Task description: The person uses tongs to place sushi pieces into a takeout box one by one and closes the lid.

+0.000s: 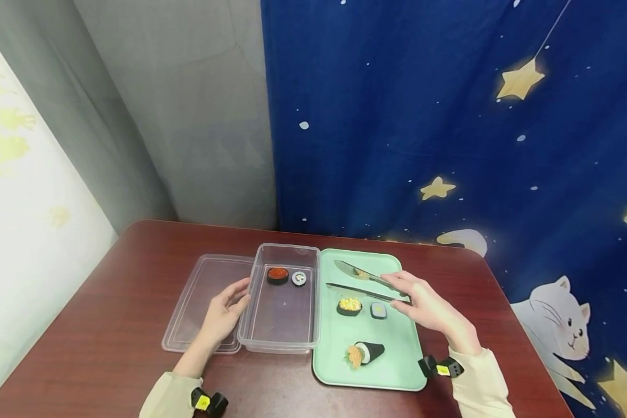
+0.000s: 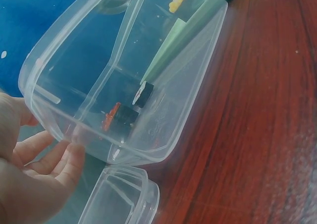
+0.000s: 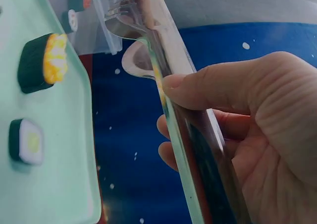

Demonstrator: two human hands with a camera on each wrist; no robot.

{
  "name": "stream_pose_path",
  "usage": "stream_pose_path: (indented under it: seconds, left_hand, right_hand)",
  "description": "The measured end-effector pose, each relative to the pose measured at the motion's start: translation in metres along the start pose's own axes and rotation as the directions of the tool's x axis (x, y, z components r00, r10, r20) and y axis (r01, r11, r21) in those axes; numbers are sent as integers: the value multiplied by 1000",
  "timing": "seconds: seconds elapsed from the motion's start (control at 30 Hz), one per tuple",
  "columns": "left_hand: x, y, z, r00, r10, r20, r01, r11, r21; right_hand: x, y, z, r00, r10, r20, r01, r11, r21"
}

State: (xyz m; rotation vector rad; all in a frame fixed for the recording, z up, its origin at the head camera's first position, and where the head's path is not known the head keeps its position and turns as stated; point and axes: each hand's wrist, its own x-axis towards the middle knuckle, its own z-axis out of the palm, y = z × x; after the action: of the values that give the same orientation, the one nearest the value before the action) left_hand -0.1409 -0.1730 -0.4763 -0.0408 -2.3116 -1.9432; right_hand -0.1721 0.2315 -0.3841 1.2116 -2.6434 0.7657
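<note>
In the head view my right hand (image 1: 423,302) holds metal tongs (image 1: 368,293) above the green tray (image 1: 339,371); their two arms are spread apart. The thumb presses on one arm in the right wrist view. Below the tongs lie a corn-topped sushi piece (image 1: 349,306), a small square sushi roll (image 1: 378,310) and a cone-shaped hand roll (image 1: 364,353). My left hand (image 2: 39,169) grips the left side of a clear plastic container (image 1: 279,337) at its rim. Inside the container sit a sushi piece with red roe (image 1: 277,275) and a small round roll (image 1: 299,278).
A clear lid (image 1: 188,325) lies flat on the brown table (image 1: 110,290), left of the container and partly under the left arm. Tray and container stand side by side. Behind the table hang a grey curtain (image 1: 214,145) and a blue star-patterned curtain (image 1: 366,145).
</note>
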Motion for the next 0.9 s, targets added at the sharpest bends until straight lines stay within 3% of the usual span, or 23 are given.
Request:
stream_pose_path:
  seconds: [0.23, 0.4, 0.63, 0.9]
  left_hand:
    - [0, -1, 0, 999, 26, -18, -26, 1000, 6]
    - [0, -1, 0, 1000, 28, -14, -27, 1000, 8]
    - [1, -2, 1, 1000, 22, -8, -22, 1000, 15]
    - [0, -3, 0, 999, 51, -14, -51, 998, 24]
  right_hand:
    - [-22, 8, 8, 999, 40, 16, -41, 998, 52]
    - [-32, 15, 18, 998, 63, 24, -64, 998, 28]
    - [-39, 21, 31, 994, 92, 55, -93, 995, 19]
    - [-41, 27, 34, 997, 65, 44, -67, 997, 45]
